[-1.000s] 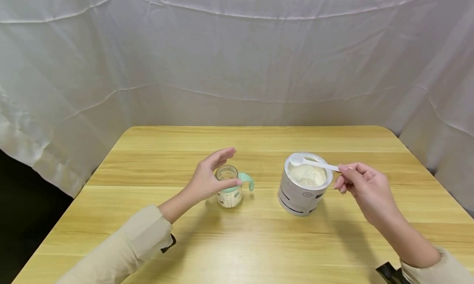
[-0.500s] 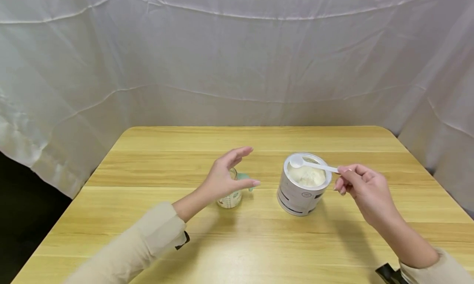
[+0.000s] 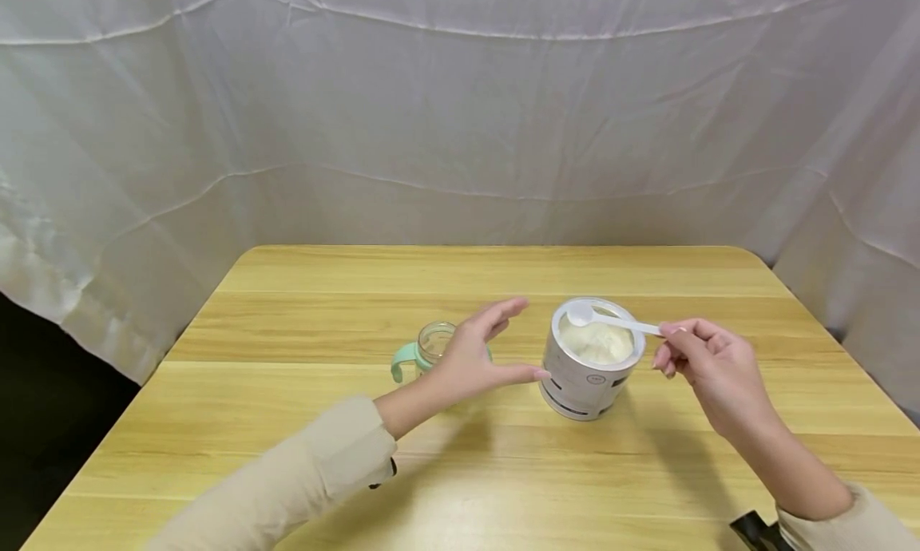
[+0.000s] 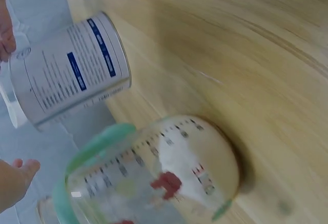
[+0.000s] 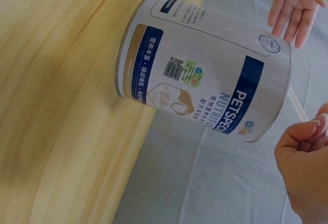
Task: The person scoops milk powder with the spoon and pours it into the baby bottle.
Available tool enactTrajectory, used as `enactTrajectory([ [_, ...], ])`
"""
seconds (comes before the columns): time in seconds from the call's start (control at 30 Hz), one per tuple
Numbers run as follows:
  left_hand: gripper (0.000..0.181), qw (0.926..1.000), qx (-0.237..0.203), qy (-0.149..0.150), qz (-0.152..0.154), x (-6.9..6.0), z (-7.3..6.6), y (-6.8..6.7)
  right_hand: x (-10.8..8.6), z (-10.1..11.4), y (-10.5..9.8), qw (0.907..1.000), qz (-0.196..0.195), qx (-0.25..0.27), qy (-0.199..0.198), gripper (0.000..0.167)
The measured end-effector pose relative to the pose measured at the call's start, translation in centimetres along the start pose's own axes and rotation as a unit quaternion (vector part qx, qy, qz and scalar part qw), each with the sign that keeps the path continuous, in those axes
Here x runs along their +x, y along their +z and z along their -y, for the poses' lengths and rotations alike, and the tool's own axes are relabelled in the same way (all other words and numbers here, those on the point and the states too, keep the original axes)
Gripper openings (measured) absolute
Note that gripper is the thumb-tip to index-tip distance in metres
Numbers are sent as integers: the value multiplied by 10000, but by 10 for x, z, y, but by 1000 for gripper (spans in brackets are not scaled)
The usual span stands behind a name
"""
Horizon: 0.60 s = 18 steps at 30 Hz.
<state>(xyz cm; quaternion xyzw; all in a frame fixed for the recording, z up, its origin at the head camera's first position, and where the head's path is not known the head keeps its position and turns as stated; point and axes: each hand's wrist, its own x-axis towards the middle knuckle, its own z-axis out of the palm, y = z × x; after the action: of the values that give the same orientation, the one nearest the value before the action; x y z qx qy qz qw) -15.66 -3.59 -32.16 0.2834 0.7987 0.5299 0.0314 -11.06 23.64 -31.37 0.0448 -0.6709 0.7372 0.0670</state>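
Note:
My right hand point(image 3: 719, 371) pinches the handle of a white measuring scoop point(image 3: 624, 323). The scoop's bowl hangs over the mouth of a white tin point(image 3: 580, 390), which holds pale powder point(image 3: 598, 343). With thumb and fingers spread wide, my left hand point(image 3: 467, 361) hovers just left of the tin. Its thumb tip is close to the tin's side; I cannot tell whether they touch. Behind that hand stands an uncapped baby bottle point(image 3: 436, 340) with green handles, partly hidden. In the left wrist view the bottle point(image 4: 169, 172) shows measuring marks and whitish contents at its base.
Everything stands on a light wooden table point(image 3: 323, 311). A pale curtain point(image 3: 503, 120) hangs behind the table and along its sides. The tin point(image 5: 200, 70) carries a printed label, seen in the right wrist view.
My left hand has moved right, from around the bottle to beside the tin. The bottle's left handle now shows. My right hand and the scoop have barely moved.

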Motion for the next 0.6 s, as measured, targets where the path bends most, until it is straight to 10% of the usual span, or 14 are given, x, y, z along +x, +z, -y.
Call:
enactTrajectory([
  [0.43, 90, 9999, -24, -141, -53, 5, 0, 31, 6, -7, -5, 9923, -266, -1122, -462, 13],
  [0.6, 91, 9999, 47, -95, -54, 9, 5, 39, 4, -6, -1, 9706, -325, -2245, -808, 14],
])
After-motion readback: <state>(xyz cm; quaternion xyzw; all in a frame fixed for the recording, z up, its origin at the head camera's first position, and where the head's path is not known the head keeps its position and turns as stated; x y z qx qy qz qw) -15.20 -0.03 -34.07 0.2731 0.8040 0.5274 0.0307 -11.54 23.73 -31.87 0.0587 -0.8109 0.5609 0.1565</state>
